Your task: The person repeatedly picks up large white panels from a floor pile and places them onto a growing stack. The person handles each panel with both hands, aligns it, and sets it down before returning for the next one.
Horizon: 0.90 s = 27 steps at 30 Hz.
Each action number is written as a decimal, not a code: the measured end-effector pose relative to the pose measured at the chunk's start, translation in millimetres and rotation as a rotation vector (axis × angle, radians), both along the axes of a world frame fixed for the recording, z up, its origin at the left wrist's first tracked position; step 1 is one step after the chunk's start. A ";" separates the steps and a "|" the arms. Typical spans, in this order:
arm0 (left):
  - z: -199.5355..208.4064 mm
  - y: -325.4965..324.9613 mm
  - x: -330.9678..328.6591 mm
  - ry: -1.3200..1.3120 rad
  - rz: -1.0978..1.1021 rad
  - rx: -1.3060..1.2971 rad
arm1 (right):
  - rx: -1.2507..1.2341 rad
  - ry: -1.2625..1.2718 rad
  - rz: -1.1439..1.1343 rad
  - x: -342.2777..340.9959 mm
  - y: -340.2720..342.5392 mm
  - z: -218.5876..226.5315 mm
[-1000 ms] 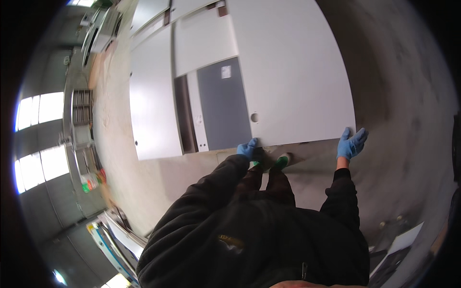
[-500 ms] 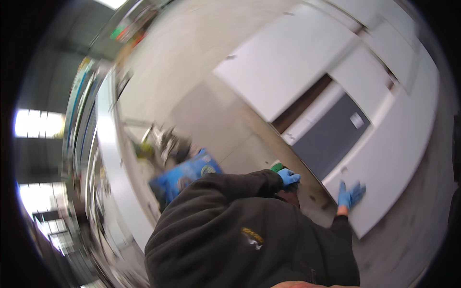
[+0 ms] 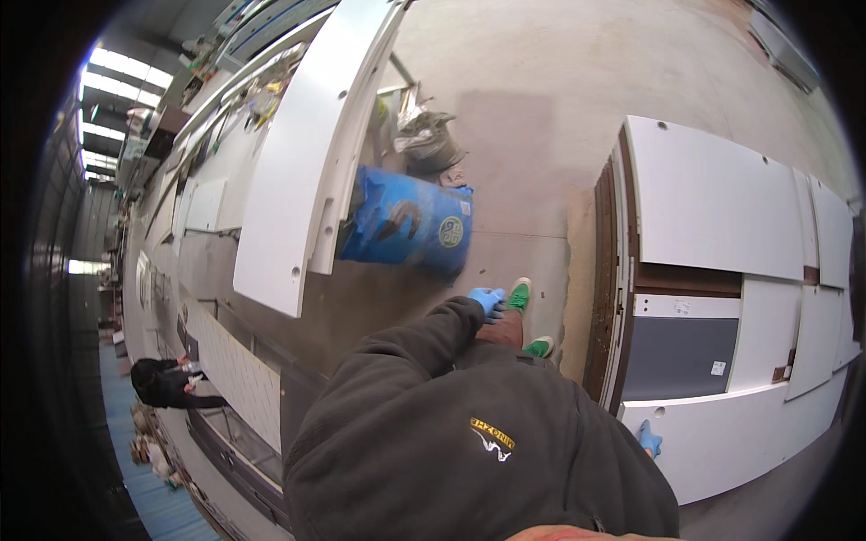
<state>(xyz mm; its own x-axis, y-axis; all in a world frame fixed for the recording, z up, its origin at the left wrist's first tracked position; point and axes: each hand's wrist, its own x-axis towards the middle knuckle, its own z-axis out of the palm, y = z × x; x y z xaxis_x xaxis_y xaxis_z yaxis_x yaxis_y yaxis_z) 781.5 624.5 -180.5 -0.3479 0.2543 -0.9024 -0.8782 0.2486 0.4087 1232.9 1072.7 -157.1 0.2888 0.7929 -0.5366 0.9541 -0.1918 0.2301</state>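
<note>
My right hand [image 3: 649, 439], in a blue glove, rests at the near edge of a long white panel [image 3: 722, 442] on top of a stack. Its fingers are outstretched, and my sleeve hides part of the hand. In front of my body hangs my left hand [image 3: 488, 303], also gloved in blue, close above my leg. Its fingers are loosely bent and slightly apart, with nothing seen in them. Beside the long panel lies a dark grey panel [image 3: 681, 356] with a small white label. A large white panel [image 3: 713, 198] covers the far part of the stack.
To the left, a long white board [image 3: 307, 153] lies raised above the floor. Under and beside it are a blue sack [image 3: 410, 221] and a crumpled grey-brown sack [image 3: 428, 144]. Further left, a person in dark clothes [image 3: 167, 383] stands by a pale patterned panel [image 3: 230, 370].
My view has swung left, so the panel stack sits further right and the other person has come into view. My right hand stays on the white panel, with less of it showing.
</note>
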 end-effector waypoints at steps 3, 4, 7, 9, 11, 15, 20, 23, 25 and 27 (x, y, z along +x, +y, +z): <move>7.9 -70.4 -2.5 -0.038 0.210 -0.116 | 0.053 0.087 0.099 -20.5 -4.9 -3.7; 13.0 -100.0 -4.6 -0.071 0.347 -0.086 | 0.114 0.097 0.189 -31.0 -11.6 -3.9; 28.9 -181.1 -13.4 -0.069 0.559 -0.140 | 0.221 0.080 0.400 -104.1 -38.0 -11.6; 39.5 -233.1 -18.2 -0.063 0.643 -0.164 | 0.267 0.176 0.482 -150.2 -66.7 -9.9; 51.6 -270.9 -21.9 0.063 0.688 -0.202 | 0.272 0.220 0.578 -204.6 -96.4 -9.3; 69.5 -316.7 -40.2 0.083 0.730 -0.092 | 0.235 0.423 0.785 -300.3 -150.7 -14.9; 68.7 -316.9 -86.9 0.058 0.688 -0.057 | 0.189 0.685 0.947 -369.3 -194.5 -29.0; 64.6 -293.1 -127.0 0.058 0.615 -0.029 | 0.053 0.650 0.961 -376.1 -200.4 -23.9; 60.4 -265.5 -159.3 0.057 0.522 -0.005 | -0.040 0.598 0.927 -371.8 -197.9 -14.3; 57.9 -235.3 -192.8 0.045 0.442 0.031 | -0.069 0.527 0.822 -368.4 -188.1 -2.9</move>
